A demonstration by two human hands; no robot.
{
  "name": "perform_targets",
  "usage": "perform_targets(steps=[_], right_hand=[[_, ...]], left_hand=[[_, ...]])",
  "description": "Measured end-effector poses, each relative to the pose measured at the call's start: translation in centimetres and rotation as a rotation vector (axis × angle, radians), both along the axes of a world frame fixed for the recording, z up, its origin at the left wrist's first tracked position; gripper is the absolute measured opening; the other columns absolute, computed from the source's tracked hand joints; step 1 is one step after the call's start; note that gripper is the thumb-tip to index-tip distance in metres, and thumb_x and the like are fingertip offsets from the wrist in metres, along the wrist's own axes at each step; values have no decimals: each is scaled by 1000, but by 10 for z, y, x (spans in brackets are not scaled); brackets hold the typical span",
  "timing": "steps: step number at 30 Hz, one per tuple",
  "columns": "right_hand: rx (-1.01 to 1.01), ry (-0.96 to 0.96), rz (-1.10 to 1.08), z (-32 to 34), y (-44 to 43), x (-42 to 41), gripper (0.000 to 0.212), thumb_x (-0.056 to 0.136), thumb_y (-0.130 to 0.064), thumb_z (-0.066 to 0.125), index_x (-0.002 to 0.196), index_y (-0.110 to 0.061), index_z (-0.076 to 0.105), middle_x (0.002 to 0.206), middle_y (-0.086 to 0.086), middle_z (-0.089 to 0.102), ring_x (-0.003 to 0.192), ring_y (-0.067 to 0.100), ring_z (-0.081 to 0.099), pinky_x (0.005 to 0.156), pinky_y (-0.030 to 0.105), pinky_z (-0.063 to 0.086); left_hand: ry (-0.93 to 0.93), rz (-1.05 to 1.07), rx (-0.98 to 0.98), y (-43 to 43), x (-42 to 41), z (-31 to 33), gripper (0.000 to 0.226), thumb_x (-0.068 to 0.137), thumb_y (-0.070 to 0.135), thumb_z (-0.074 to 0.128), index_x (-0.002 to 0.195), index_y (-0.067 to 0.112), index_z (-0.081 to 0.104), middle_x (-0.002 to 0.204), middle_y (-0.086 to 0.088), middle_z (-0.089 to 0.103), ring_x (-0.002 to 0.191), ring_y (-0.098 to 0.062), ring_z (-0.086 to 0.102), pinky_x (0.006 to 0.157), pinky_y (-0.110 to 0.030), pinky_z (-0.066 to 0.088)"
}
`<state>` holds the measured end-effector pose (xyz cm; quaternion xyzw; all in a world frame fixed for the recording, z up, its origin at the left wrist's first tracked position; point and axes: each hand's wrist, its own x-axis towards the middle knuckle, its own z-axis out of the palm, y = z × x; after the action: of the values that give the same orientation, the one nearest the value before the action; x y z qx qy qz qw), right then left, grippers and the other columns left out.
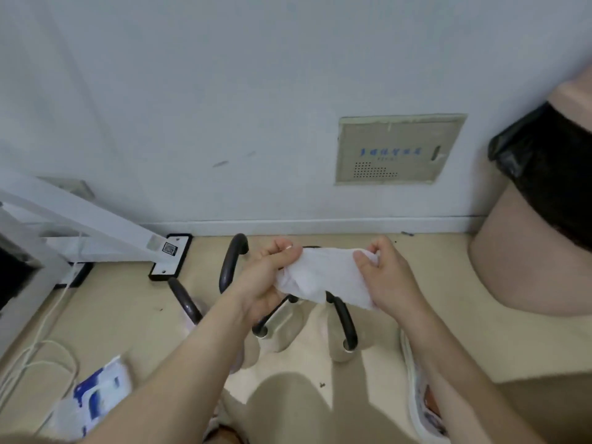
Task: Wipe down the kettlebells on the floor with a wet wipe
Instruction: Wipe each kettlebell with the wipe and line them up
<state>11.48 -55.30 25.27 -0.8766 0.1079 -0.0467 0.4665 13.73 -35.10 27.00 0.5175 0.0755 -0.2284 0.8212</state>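
Note:
A white wet wipe [323, 274] is stretched between my two hands above the floor. My left hand [272, 267] pinches its left end and my right hand [384, 274] pinches its right end. Below the wipe stand pale kettlebells with dark curved handles: one handle [231, 262] rises left of my left hand, another handle [344, 322] curves under the wipe on a beige kettlebell [339, 347], and a third handle [184, 299] is further left. My forearms hide part of the kettlebell bodies.
A beige bin [528, 267] with a black liner stands at the right. A white metal frame foot [169, 261] and white cables [38, 350] lie at the left. A blue-and-white wipe packet [96, 395] lies on the floor at the lower left. The wall [256, 123] is just behind.

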Motion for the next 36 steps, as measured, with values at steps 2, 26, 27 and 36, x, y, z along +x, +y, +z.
perform_targets(steps=[2,26,27,36], right_hand=[[92,45,-47,-27,-13,1,17,93,-26,56,86,-15,44,77,-3,51,67,15,45,55,28,34],[31,522,4,-212,11,32,22,94,-37,51,102,-17,55,100,0,67,92,24,64,74,32,47],[17,531,-23,-214,14,36,19,93,-36,54,96,-17,55,96,0,68,89,24,64,70,31,46],[852,776,-231,-202,14,52,22,85,3,52,67,-7,46,48,4,35,39,16,36,43,19,32]], left_hand=[[49,26,-46,-18,0,-28,15,86,11,65,74,14,56,71,-5,62,61,-18,62,56,-30,52],[171,86,800,-109,-13,-216,32,96,9,42,98,26,69,86,0,75,82,-16,72,78,-36,59],[190,110,766,-109,-13,-215,33,97,8,41,105,26,67,87,-2,75,83,-17,72,79,-37,60],[276,190,613,-98,-12,-204,25,95,10,51,114,23,62,93,0,73,87,-14,70,85,-31,55]])
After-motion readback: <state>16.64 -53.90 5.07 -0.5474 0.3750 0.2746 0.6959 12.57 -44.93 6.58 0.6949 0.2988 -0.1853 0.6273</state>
